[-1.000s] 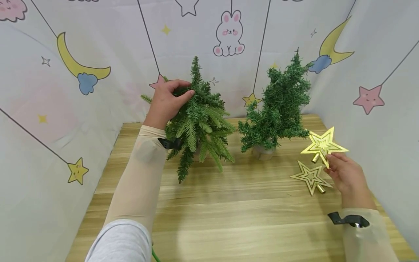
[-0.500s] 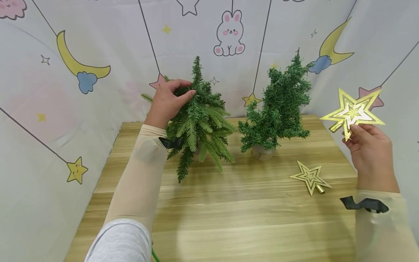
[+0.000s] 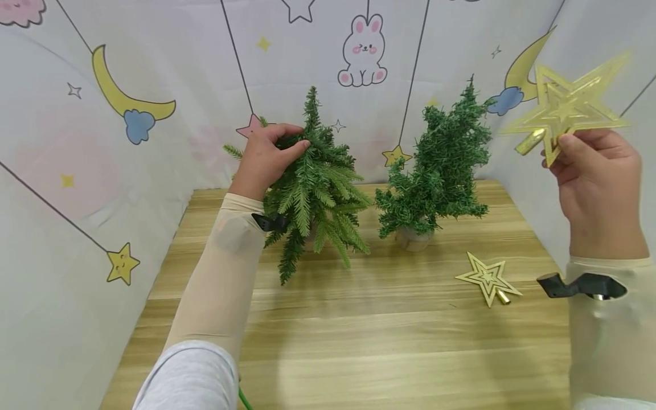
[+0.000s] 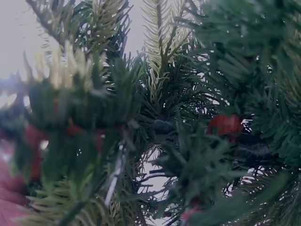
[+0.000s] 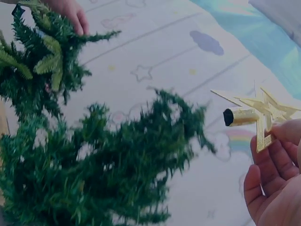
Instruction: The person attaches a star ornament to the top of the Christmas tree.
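Observation:
My left hand (image 3: 267,159) pinches the upper branches of a small artificial Christmas tree (image 3: 328,188), just under its tip. The left wrist view is filled with this tree's green needles (image 4: 202,165). Raised at the upper right, my right hand (image 3: 605,188) holds a gold star tree topper (image 3: 566,111) between thumb and fingers by one lower point. In the right wrist view, the open end of the topper's tube (image 5: 242,116) faces a second, darker Christmas tree (image 3: 446,165). A matching gold star topper (image 3: 488,277) lies flat on the table.
Both trees stand toward the back of the wood-grain table (image 3: 389,341), the darker one on a pale base (image 3: 412,239). A printed curtain (image 3: 195,74) encloses the table behind and at the sides. A bit of green cord (image 3: 245,398) shows at the front edge.
My right hand has lifted the gold star topper from beside the other star, up and to the right. My left hand keeps its place on the tree.

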The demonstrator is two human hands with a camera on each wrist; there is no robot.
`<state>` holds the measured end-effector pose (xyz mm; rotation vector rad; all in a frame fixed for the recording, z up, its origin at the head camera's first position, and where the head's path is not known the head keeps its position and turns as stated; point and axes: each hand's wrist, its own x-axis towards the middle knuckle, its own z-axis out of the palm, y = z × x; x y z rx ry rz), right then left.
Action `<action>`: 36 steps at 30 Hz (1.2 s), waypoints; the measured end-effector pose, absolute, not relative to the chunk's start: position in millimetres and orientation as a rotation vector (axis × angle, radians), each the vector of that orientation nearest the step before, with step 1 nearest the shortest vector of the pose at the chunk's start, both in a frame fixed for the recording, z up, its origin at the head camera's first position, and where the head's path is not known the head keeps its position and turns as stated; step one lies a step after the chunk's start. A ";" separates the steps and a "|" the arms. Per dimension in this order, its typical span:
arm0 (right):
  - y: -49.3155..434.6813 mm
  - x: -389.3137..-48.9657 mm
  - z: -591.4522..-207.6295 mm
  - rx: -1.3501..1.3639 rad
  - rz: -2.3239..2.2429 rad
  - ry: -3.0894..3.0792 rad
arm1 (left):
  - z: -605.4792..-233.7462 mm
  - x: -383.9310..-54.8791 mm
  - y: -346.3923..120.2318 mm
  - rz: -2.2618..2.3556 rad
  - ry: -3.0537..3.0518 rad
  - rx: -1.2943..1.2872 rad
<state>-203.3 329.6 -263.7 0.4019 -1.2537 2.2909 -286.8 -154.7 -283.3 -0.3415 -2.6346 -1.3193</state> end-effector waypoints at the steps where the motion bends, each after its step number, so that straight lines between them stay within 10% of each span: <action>1: 323.6 -205.7 -258.0 0.428 2.302 -1.250 | -283.5 -286.8 -155.1 -1.320 -2.635 -0.339; 36: 134.6 -282.8 -186.8 0.671 2.053 -1.850 | -286.5 -286.5 -153.5 -1.286 -2.597 -0.391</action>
